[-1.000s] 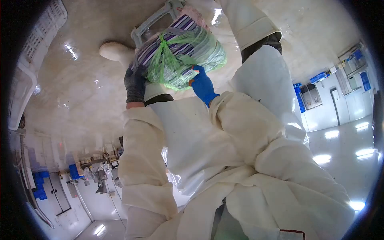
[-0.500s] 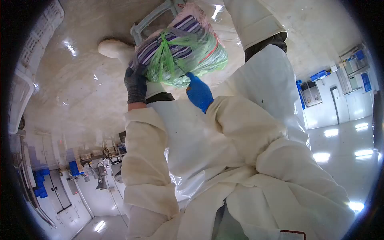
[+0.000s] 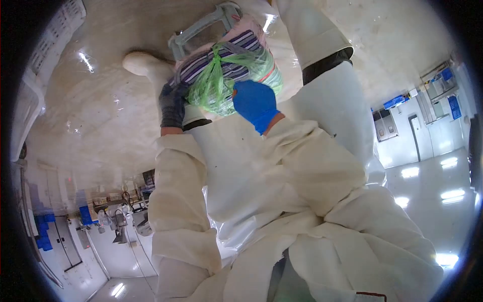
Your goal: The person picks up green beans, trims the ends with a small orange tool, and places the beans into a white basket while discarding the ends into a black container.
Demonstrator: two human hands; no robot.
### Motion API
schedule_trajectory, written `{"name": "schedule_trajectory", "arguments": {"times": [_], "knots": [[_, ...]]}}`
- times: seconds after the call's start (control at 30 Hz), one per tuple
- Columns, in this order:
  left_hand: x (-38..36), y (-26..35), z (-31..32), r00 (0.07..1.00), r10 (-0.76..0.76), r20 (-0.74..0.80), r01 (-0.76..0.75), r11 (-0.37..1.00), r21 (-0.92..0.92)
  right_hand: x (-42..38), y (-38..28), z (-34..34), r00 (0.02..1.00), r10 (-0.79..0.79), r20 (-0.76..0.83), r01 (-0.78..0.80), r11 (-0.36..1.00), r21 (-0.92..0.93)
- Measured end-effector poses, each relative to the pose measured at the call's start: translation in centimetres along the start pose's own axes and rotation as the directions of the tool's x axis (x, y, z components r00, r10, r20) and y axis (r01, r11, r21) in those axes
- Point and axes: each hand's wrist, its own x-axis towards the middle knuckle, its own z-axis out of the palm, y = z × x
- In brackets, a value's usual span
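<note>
A bundle of striped and pink cloth (image 3: 193, 66) lies between my lower legs, partly wrapped in a knotted green translucent plastic bag (image 3: 204, 86). My left hand (image 3: 172, 104), in a dark grey glove, is closed on the bundle's left edge. My right hand (image 3: 255, 104), in a blue glove, is closed in a fist at the near side of the bag. Whatever it holds is too small or hidden to name.
A pale grey-green plastic frame (image 3: 201, 31) stands behind the bundle. My white boots (image 3: 146, 65) rest on the wet floor (image 3: 100, 100). White crates (image 3: 30, 100) are at the far left. Equipment (image 3: 118, 214) and blue containers (image 3: 43, 231) appear lower left.
My right hand has pulled back slightly and turned, looking larger, and the thin dark item at its fingertips is no longer visible. My left hand stays at the bundle's edge.
</note>
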Motion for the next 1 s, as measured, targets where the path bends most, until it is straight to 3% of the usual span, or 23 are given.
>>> {"name": "schedule_trajectory", "arguments": {"times": [0.07,0.1,0.17,0.23,0.27,0.3,0.33,0.4,0.47,0.5,0.57,0.6,0.63,0.67,0.7,0.77,0.8,0.87,0.97,1.0], "knots": [[0.2,-0.1,-0.1,0.999,-0.046,-0.008,0.046,0.999,0.013,1.3,-0.4,-2.1,0.965,-0.093,-0.245,0.140,0.974,0.179],[0.3,-0.1,-0.1,0.998,-0.069,-0.013,0.069,0.997,0.018,2.1,0.0,-2.9,0.961,-0.058,-0.270,0.104,0.982,0.159],[0.2,-0.2,-0.1,0.999,0.040,0.009,-0.041,0.997,0.059,3.7,1.5,-4.3,0.949,0.011,-0.315,0.030,0.992,0.125],[0.2,-0.9,-0.3,0.997,0.081,-0.009,-0.080,0.993,0.084,4.9,3.9,-6.4,0.837,-0.044,-0.545,-0.026,0.992,-0.120],[0.7,-1.6,-0.1,0.996,0.075,-0.043,-0.072,0.994,0.081,5.1,4.8,-7.7,0.806,-0.063,-0.588,-0.017,0.991,-0.130],[1.2,-2.0,0.0,0.995,0.069,-0.077,-0.063,0.995,0.077,5.1,4.6,-9.2,0.838,-0.068,-0.541,-0.004,0.991,-0.132],[2.0,-2.2,-0.4,0.997,0.076,-0.022,-0.068,0.969,0.237,5.0,4.2,-10.5,0.869,-0.070,-0.490,0.004,0.991,-0.134],[3.2,-2.1,-1.5,0.994,0.057,0.092,-0.097,0.841,0.532,5.0,2.4,-12.9,0.893,-0.209,-0.398,0.174,0.977,-0.121],[1.8,-0.5,-1.0,0.921,0.383,-0.064,-0.248,0.707,0.662,4.1,0.4,-14.6,0.914,-0.273,-0.300,0.251,0.961,-0.113],[1.0,1.6,-1.0,0.829,0.545,-0.122,-0.298,0.617,0.728,3.8,-0.9,-15.3,0.926,-0.278,-0.254,0.255,0.959,-0.123],[-0.1,6.3,-3.1,0.731,0.682,0.021,-0.503,0.519,0.691,3.5,-1.9,-15.1,0.910,-0.382,-0.163,0.350,0.917,-0.193],[-1.8,10.6,-2.4,0.768,0.640,-0.021,-0.456,0.569,0.684,3.0,-2.8,-15.0,0.918,-0.395,-0.036,0.377,0.898,-0.224],[-2.7,13.8,-2.5,0.781,0.625,0.013,-0.431,0.523,0.736,2.0,-4.1,-14.9,0.912,-0.400,0.084,0.408,0.876,-0.256],[-2.7,17.8,-3.4,0.763,0.646,0.031,-0.418,0.455,0.787,1.1,-6.2,-14.7,0.853,-0.476,0.216,0.520,0.810,-0.270],[-3.4,19.7,-3.6,0.724,0.685,0.077,-0.472,0.411,0.779,1.0,-6.6,-14.7,0.754,-0.645,0.119,0.656,0.738,-0.156],[-5.0,22.9,-4.6,0.633,0.756,0.166,-0.564,0.304,0.768,1.5,-9.7,-16.4,0.686,-0.707,0.169,0.725,0.650,-0.227],[-5.2,23.7,-5.5,0.635,0.757,0.153,-0.521,0.273,0.809,2.0,-10.9,-17.0,0.650,-0.735,0.193,0.756,0.600,-0.263],[-8.4,27.3,-4.7,0.877,0.467,-0.110,-0.325,0.747,0.579,3.1,-11.7,-17.1,0.575,-0.798,0.178,0.807,0.519,-0.281],[-7.6,27.7,-6.6,0.575,0.816,0.061,-0.488,0.283,0.826,4.0,-12.8,-17.9,0.466,-0.873,0.141,0.864,0.416,-0.283],[-8.1,28.4,-6.2,0.571,0.817,0.082,-0.476,0.248,0.844,4.1,-13.1,-18.5,0.423,-0.899,0.114,0.879,0.377,-0.292]]}}
